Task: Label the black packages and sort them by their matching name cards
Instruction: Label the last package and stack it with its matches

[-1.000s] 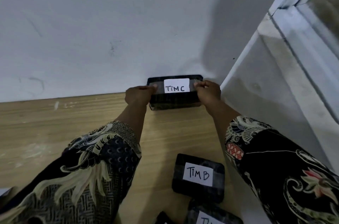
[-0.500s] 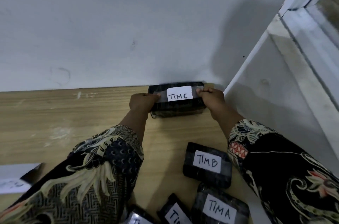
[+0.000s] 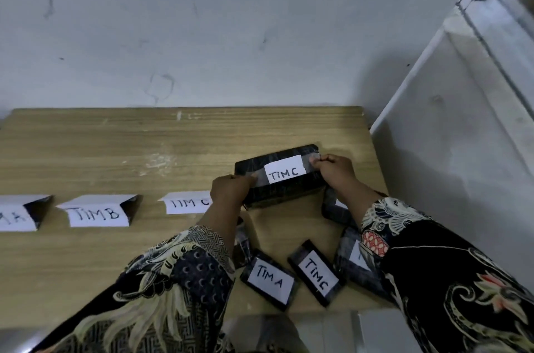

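A: Going left to right. Far left edge of the worktop [image 3: 86, 266]: TIM A card [image 3: 14, 215], cut off by the frame. Next, TIM B card [image 3: 96, 212], then TIM C card [image 3: 187, 203], all folded tents in a row, apart from each other.

B: Hands?

A: Left hand [image 3: 231, 189] clamps the left end of the held package [image 3: 281, 176], thumb on the tape strip [image 3: 260, 179] beside the white TIM C label [image 3: 284, 170]. Right hand [image 3: 335, 172] pinches the right end, fingers pressed on the tape there. Both closed on it.

B: Where's the package?

A: Toward the worktop's far right corner, just right of the TIM C card. Near edge looks to rest on the wood, tilted; can't tell if fully down.

B: Handling?

A: My read: boxy and stiff under glossy plastic wrap, light enough for two fingertips. Wrap looks slippery, so grip the short ends, not the flat top. The label is paper under tape; rubbing could crease it.

B: Rest?

A: Near the front edge: TIM A package [image 3: 270, 280], TIM C package [image 3: 316, 276] just beside it. Two more sit under the right sleeve [image 3: 433, 280], labels mostly hidden.

B: Step?

A: Judging it as taping the label down, sorting to the card not yet done.
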